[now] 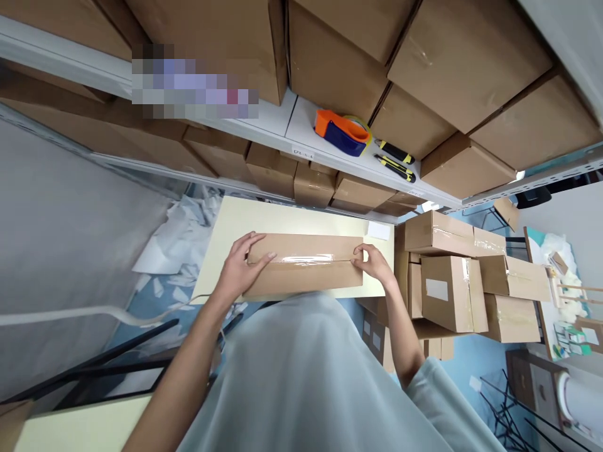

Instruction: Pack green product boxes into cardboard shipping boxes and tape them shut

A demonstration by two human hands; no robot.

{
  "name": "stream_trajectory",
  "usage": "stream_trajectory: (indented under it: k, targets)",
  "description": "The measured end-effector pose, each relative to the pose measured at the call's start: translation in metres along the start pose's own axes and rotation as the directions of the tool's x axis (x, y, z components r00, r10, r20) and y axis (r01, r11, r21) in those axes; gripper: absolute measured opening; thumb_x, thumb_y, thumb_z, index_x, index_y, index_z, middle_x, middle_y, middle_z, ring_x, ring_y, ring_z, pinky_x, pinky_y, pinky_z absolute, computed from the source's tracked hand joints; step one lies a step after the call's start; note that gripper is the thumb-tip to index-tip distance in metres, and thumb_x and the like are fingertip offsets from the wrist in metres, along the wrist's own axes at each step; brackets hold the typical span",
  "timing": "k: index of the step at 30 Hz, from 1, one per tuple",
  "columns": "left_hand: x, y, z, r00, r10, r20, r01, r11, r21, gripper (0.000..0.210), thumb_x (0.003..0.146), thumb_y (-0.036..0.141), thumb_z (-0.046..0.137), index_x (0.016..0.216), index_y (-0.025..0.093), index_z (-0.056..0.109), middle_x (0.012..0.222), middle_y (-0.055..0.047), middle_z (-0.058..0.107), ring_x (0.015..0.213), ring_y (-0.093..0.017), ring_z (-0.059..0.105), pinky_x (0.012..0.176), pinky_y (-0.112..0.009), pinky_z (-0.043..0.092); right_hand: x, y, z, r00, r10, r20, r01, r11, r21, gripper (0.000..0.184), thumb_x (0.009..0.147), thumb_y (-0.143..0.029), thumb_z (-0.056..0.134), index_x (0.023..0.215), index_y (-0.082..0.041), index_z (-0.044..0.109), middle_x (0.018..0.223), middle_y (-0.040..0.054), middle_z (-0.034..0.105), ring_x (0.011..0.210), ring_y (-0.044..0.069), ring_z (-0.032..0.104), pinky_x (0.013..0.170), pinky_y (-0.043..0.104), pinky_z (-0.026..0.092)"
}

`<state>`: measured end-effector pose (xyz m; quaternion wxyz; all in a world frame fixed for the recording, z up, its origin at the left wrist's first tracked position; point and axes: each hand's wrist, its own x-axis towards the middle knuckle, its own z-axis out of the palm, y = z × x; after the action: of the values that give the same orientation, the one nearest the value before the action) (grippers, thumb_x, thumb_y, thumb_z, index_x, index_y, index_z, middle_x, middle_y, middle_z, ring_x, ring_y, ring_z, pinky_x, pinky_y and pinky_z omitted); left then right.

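Observation:
A long, flat cardboard box lies on the pale yellow table in front of me. A strip of clear packing tape runs along its middle seam and shines in the light. My left hand grips the box's left end, with the thumb on top and the fingers over the far corner. At the right end, my right hand has its thumb and bent index finger closed at the end of the tape; the exact contact there is hard to make out.
The table bears a small white label stack. Above stands a shelf with an orange-and-blue tape dispenser, yellow-black cutters and large cartons. Stacked boxes rise on the right. Crumpled white paper lies left.

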<state>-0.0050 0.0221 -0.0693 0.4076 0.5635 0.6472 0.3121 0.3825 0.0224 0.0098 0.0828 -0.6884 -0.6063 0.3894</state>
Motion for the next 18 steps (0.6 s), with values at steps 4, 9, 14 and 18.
stream_trajectory:
  k: [4,9,14,18]
  targets:
    - [0.001,-0.007,-0.008,0.988,-0.064,0.142,0.079,0.992,-0.098,0.092,0.082,0.079,0.074,0.155,0.025,0.060,0.177,-0.015,0.044,0.166,-0.035,0.041,0.133,-0.047,0.042,-0.001,0.002,0.001,0.998,0.062,0.028,-0.063,0.997,0.050,0.023,0.086,-0.043,0.072,0.104,-0.028,0.067,0.119,0.0023,0.073,0.114,0.026,0.067,0.095,0.035,0.052]
    - [0.005,-0.012,-0.012,0.976,-0.039,0.216,0.053,0.997,-0.061,0.093,0.083,0.079,0.072,0.158,0.026,0.057,0.180,-0.015,0.041,0.171,-0.035,0.032,0.138,-0.053,0.031,0.010,-0.001,0.004,0.992,0.121,0.039,-0.120,0.992,-0.031,0.023,0.082,-0.041,0.074,0.098,-0.028,0.064,0.100,-0.0008,0.070,0.094,0.022,0.065,0.085,0.031,0.050]
    - [0.015,-0.014,-0.010,0.962,-0.017,0.274,0.028,0.999,-0.034,0.092,0.084,0.078,0.070,0.156,0.024,0.056,0.184,-0.021,0.032,0.174,-0.038,0.025,0.137,-0.059,0.029,0.017,-0.006,0.005,0.985,0.157,0.067,-0.152,0.985,-0.078,0.023,0.080,-0.036,0.075,0.096,-0.027,0.061,0.091,-0.0026,0.064,0.081,0.019,0.060,0.074,0.028,0.044]
    - [0.019,-0.016,-0.009,0.958,-0.012,0.288,0.020,0.999,-0.027,0.094,0.083,0.081,0.068,0.154,0.022,0.056,0.184,-0.023,0.030,0.175,-0.037,0.021,0.138,-0.058,0.027,0.016,-0.009,0.006,0.986,0.157,0.050,-0.152,0.984,-0.090,0.022,0.081,-0.034,0.073,0.096,-0.027,0.059,0.086,-0.0039,0.061,0.078,0.019,0.057,0.073,0.028,0.041]
